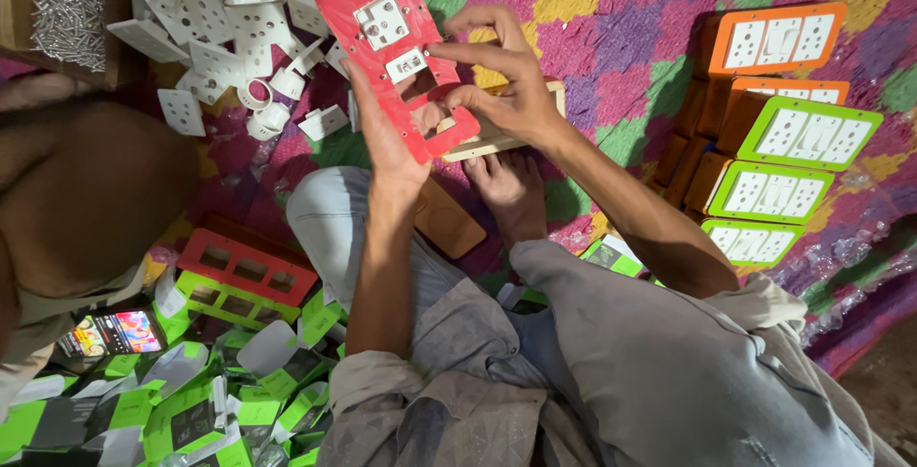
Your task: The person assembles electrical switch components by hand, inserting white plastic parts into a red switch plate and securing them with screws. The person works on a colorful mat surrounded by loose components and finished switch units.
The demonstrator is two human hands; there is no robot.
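We hold a red plate [394, 52] up in the upper middle of the frame, its long axis slanting from upper left to lower right. Our left hand [387, 147] grips it from below along the lower left edge, thumb up on its face. Our right hand [501, 75] comes in from the right side, fingers pinched on a small white socket piece [406, 64] seated in the plate, so the right hand is the nearer one to that piece. The plate is bright red with two white inserts fitted and rectangular cut-outs still open at its lower end. A pile of white socket parts [229, 37] lies on the floor, upper left.
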